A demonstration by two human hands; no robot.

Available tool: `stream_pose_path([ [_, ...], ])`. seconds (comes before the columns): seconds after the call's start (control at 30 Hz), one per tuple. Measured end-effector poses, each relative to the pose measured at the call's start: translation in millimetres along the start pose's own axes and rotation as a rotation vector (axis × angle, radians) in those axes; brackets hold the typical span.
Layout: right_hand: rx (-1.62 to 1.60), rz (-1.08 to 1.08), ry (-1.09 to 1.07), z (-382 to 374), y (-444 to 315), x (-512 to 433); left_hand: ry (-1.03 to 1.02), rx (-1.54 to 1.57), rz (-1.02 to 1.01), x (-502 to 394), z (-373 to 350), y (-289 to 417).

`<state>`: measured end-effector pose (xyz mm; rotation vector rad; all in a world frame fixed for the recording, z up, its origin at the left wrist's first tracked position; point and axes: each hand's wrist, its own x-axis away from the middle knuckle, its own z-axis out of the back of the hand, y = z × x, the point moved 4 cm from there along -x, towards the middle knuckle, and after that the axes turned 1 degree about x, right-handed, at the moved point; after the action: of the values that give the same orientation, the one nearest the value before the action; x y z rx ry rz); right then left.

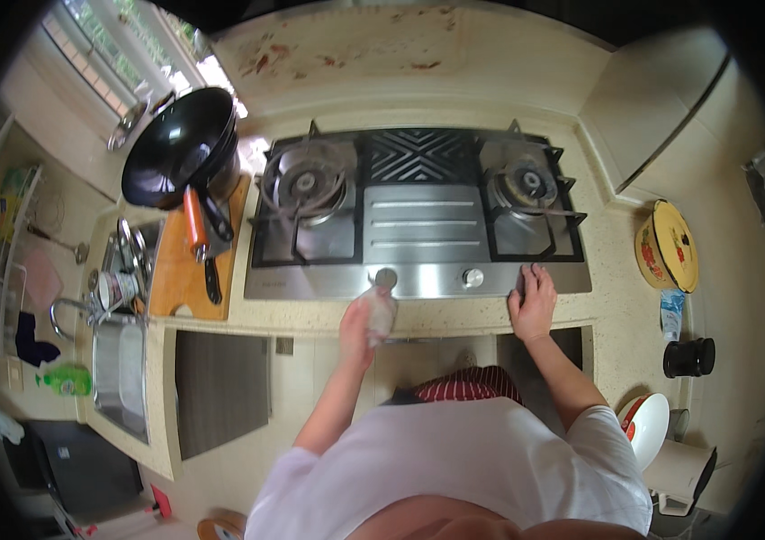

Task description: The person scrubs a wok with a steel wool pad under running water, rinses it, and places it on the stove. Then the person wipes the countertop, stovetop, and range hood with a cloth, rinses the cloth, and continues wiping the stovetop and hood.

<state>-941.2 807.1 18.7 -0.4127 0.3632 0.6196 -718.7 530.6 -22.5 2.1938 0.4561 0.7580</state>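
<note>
My left hand (357,331) grips a pale, blurred cloth (381,314) at the front edge of a two-burner gas cooktop (308,283). The cloth's upper end is just below the left control knob (386,277). My right hand (535,302) holds nothing; its fingertips rest on the steel front strip, right of the other knob (473,277). Behind the strip are the left burner (305,181) and the right burner (531,179), each with a black pan support. A ribbed steel panel (423,223) lies between them.
To the left, black woks (173,148) and a knife (212,280) are on a wooden cutting board (173,283). Beyond is a steel sink (119,378) with a green soap bottle (65,381). On the right counter stand a yellow lidded pot (666,246), a dark jar (689,358) and a white bowl (649,432).
</note>
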Motion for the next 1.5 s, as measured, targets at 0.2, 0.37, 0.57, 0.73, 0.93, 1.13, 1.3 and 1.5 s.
stream_pose_path([
  [0.2, -0.015, -0.021, -0.021, 1, 1, 2, -0.225, 0.470, 0.020, 26, -55, 47],
  [0.37, -0.072, -0.017, -0.026, 2, 5, 3, -0.275, 0.450, 0.003, 5, -95, 58],
  [0.57, -0.148, 0.042, -0.053, -6, 10, 9, -0.307, 0.409, -0.107, -20, -189, 89],
  [0.73, -0.337, 0.153, -0.085, -1, 29, -6, -0.480, 0.194, -0.430, -64, -247, 144],
  [0.93, -0.645, -0.093, 0.004, -8, 98, -5, -0.325, 0.038, -0.701, -121, -295, 248],
  [1.13, -0.322, -0.290, 0.197, 28, 114, 4, 0.106, -0.372, -1.469, -198, -282, 439],
  [1.3, -0.118, -0.286, 0.160, 32, 97, -10, 1.033, -0.534, -2.075, -212, -338, 482],
  [1.5, -0.088, -0.356, 0.138, 34, 96, -9, 0.798, -0.493, -2.096, -252, -481, 338],
])
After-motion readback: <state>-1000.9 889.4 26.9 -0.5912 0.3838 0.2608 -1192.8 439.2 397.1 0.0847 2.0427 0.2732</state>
